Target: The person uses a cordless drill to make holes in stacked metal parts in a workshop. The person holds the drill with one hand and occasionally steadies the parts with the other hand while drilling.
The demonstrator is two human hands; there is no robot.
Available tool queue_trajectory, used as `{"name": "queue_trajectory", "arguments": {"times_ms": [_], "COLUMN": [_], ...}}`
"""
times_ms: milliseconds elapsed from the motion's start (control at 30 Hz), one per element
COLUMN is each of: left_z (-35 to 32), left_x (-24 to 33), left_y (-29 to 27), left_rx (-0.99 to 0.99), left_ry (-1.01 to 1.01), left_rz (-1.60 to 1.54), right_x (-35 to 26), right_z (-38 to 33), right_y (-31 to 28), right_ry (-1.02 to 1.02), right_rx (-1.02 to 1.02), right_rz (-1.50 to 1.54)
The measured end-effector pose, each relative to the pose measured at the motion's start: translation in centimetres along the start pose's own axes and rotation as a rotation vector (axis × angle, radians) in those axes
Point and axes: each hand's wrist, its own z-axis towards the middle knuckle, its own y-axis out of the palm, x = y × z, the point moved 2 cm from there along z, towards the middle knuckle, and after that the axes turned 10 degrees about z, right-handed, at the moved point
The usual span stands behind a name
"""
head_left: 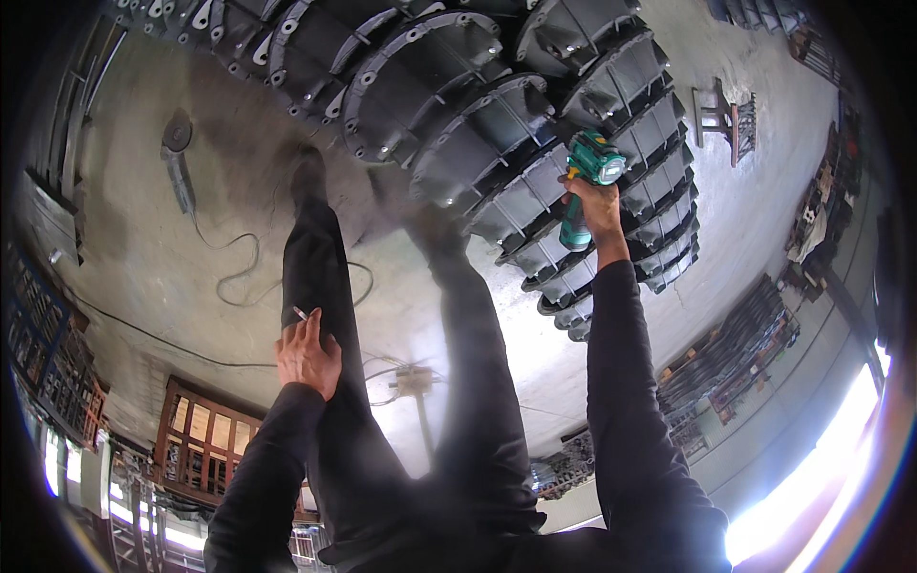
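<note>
The green and black power drill sits at about 2 o'clock from the middle of the view, over the stacked dark metal parts. The right hand is wrapped around its handle, with the thick lower end showing at 7 o'clock from the fist. Whether the drill touches the stack is hard to tell.

The drill looks fairly heavy for one hand, stiff all over, with its weight likely split between the head and the base. The handle between them is the best place to hold it; the head seems smooth and could slip if gripped alone.

The parts, spread from 11 to 3 o'clock, look like rigid, weighty metal with ribs and rounded rims. A rim or rib should give a firmer hold than the smooth faces, though edges may be sharp.

At 8 o'clock, the left hand is over the left trouser leg, fingers pinching a thin white cigarette, which is light, soft and easily crushed.
</note>
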Motion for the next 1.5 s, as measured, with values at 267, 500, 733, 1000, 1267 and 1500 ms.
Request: {"name": "queue_trajectory", "arguments": {"times_ms": [267,500,733,1000,1267,1500], "left_z": [-0.1,0.1,0.1,-0.3,-0.3,-0.2], "left_x": [-0.6,-0.7,-1.1,-1.6,-1.7,-1.8], "left_y": [0.2,0.0,0.0,0.4,0.4,0.2], "left_rx": [-0.062,0.002,-0.017,-0.019,-0.031,-0.034], "left_ry": [-0.035,0.008,0.020,0.044,0.041,0.032], "left_rz": [-0.066,-0.051,-0.014,0.008,0.011,-0.009], "right_x": [-2.4,3.6,8.6,11.0,11.4,11.0], "right_z": [-6.1,-15.6,-17.0,-16.2,-16.5,-16.0], "right_y": [-3.4,5.0,11.3,12.6,13.8,13.9], "right_ry": [0.005,0.242,0.217,0.207,0.223,0.242], "right_rx": [-0.039,-0.012,-0.020,-0.002,0.019,0.059], "right_rz": [0.008,0.061,0.122,0.132,0.211,0.037]}}
